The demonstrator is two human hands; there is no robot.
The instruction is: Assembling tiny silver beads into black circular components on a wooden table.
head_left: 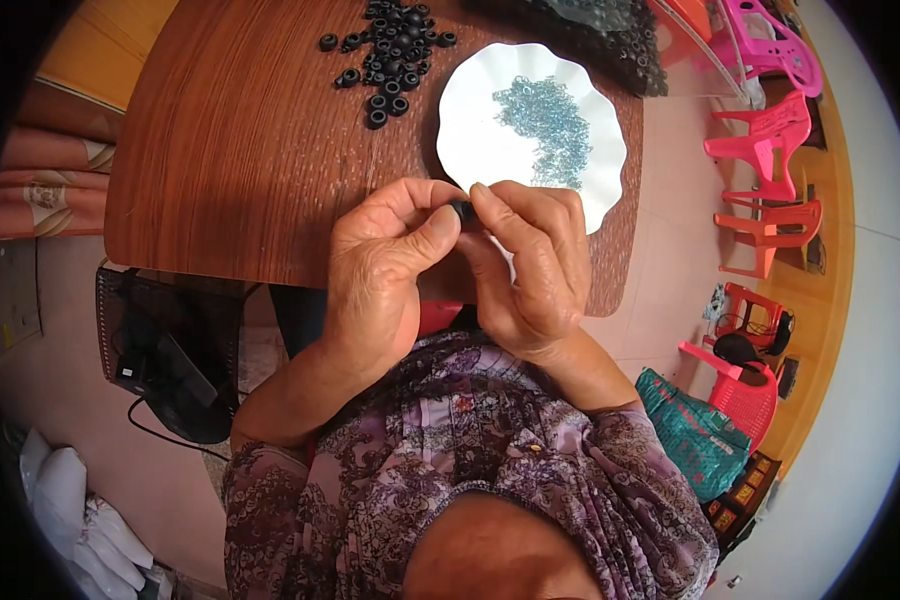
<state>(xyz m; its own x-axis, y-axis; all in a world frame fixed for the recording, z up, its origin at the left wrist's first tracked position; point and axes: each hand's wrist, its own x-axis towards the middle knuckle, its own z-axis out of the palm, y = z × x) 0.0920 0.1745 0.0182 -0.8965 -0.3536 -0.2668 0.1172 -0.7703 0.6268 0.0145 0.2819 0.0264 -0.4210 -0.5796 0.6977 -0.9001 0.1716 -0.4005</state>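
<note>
My left hand is closed, thumb and forefinger pinching a small round black part above the table's near edge. My right hand meets it there, its thumb and forefinger pressed together against the top of the part. Whatever those right fingertips hold is too small and covered to make out. Just beyond the hands stands a white plate with a wavy rim, bearing a heap of tiny pale-blue, shiny ring-like pieces. Farther back, to the left of the plate, lies a loose pile of similar black parts, some with hollow centres.
A brown wood-grain table carries everything. At its far right lies a clear plastic bag of black parts. Pink and red chairs line the right side, with a teal bag nearby. A black mesh container stands at lower left.
</note>
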